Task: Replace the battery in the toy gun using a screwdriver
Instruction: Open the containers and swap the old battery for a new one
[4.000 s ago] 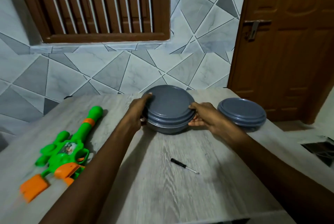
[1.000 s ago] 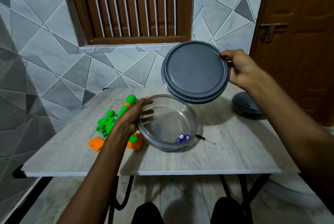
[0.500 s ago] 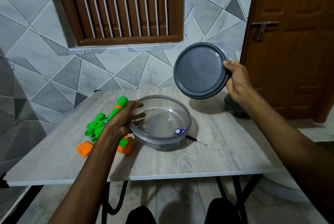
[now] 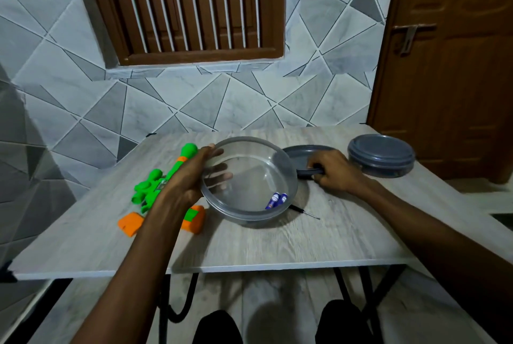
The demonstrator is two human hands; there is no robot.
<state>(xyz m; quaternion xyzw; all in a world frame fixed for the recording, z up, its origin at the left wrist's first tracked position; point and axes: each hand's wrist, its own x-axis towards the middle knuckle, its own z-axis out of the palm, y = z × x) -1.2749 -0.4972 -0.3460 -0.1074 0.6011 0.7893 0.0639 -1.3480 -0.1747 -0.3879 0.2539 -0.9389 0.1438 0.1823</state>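
A clear round container (image 4: 249, 213) is tilted toward me on the grey table (image 4: 277, 246). My left hand (image 4: 191, 177) grips its left rim. Two blue batteries (image 4: 277, 200) lie at its low right side. My right hand (image 4: 333, 174) holds the edge of the grey lid (image 4: 302, 153), which lies flat on the table behind the container. The green and orange toy gun (image 4: 166, 185) lies to the left, partly hidden by my left arm. A small black-handled screwdriver (image 4: 305, 211) pokes out from behind the container's right side.
A second grey-lidded container (image 4: 381, 159) stands at the table's back right, near a brown door (image 4: 449, 66). A tiled wall runs behind the table. My knees (image 4: 277, 324) show below the front edge.
My right hand has lowered the grey lid from the air onto the table behind the container. My left hand has tilted the container toward me.
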